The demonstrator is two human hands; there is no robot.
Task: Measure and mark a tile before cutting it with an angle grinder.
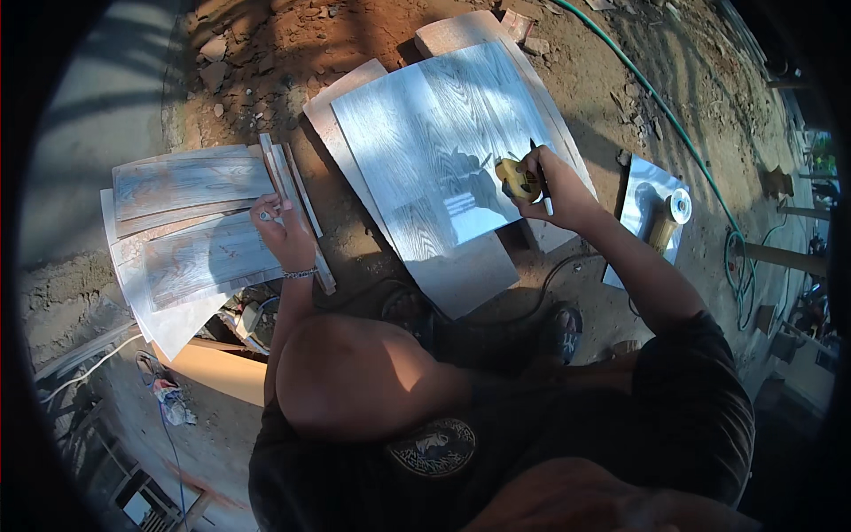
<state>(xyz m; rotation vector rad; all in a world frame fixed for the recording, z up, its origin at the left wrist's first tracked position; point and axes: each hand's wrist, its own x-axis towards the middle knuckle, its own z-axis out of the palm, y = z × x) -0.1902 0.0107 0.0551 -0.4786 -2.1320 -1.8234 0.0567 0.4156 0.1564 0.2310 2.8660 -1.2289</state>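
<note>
My right hand [564, 190] is closed around a yellow tape measure [518, 180], with a dark and white pen [547, 200] also between its fingers. It is over the right edge of a large grey wood-grain tile [425, 115], which lies on other tiles and catches the hand's shadow. At left, my left hand [284, 232], with a ring and a bracelet, has its fingers curled in. Whether they hold anything cannot be seen. It is beside narrow tile strips [297, 199] and a stack of cut wood-grain tiles [191, 186].
A power tool with a round disc [679, 207] rests on a shiny tile [643, 182] to the right. A green hose [660, 97] curves over the dirt ground. A dark cable [554, 288] runs by my sandalled feet. Broken rubble [213, 62] lies at the far left.
</note>
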